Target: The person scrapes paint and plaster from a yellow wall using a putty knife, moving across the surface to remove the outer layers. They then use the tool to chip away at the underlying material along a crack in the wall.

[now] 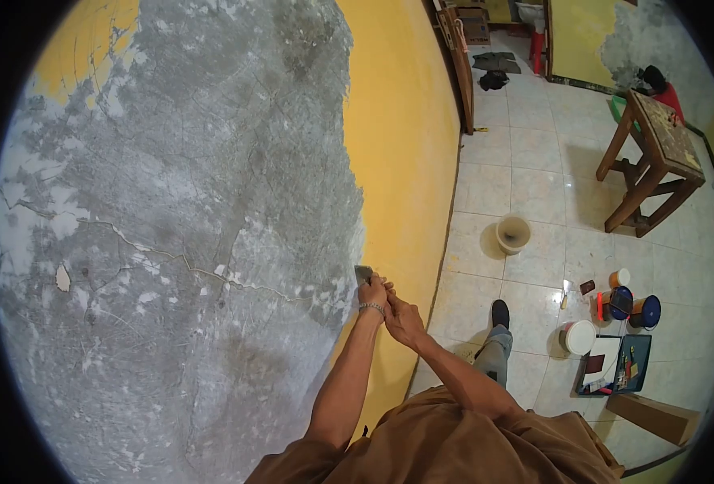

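A scraper, looking like a putty knife with a flat grey blade (363, 273), meets the wall at the ragged edge between bare plaster and yellow paint. My left hand (372, 293), with a bracelet at its wrist, is closed just behind the blade. Right below it, my right hand (404, 321) is closed too, its fingers wrapped around the handle end, which they hide. Grey plaster (196, 177) with a long crack fills the left of the view. To its right runs a strip of yellow paint (389, 145).
On the tiled floor stand a bucket (513, 235), a wooden stool (655, 149), a white-lidded tub (578, 337) and blue-lidded tubs (646, 311). An open toolbox (633, 363) and a cardboard box (654, 419) lie nearby. Another person (665, 93) is low beside the far wall.
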A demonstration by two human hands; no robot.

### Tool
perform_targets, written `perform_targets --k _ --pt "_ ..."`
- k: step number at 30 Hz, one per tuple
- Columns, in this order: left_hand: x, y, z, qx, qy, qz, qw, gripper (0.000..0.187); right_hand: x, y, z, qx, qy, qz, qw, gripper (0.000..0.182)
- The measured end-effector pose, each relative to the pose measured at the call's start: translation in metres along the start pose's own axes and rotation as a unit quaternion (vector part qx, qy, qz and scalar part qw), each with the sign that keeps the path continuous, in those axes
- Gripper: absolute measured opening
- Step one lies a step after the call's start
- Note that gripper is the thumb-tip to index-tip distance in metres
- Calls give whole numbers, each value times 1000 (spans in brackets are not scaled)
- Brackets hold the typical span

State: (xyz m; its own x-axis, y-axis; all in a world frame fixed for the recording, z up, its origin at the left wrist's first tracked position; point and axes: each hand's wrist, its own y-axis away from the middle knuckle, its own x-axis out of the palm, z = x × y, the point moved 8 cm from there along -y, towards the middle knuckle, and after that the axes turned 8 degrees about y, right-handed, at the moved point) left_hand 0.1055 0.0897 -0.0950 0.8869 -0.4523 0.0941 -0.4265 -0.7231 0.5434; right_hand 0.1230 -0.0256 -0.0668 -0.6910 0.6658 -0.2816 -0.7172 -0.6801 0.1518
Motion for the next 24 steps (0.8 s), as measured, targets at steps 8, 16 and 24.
perform_targets --k 8,16,24 --pt "-50 48 18 -63 73 9 995 21 34 54 0 -59 -21 33 998 44" --pt "-42 61 2 -8 -69 -45 997 21 24 58 17 -76 119 -5 990 25" --pt "-44 44 13 -39 30 -52 997 17 21 47 19 -116 118 -30 986 25"
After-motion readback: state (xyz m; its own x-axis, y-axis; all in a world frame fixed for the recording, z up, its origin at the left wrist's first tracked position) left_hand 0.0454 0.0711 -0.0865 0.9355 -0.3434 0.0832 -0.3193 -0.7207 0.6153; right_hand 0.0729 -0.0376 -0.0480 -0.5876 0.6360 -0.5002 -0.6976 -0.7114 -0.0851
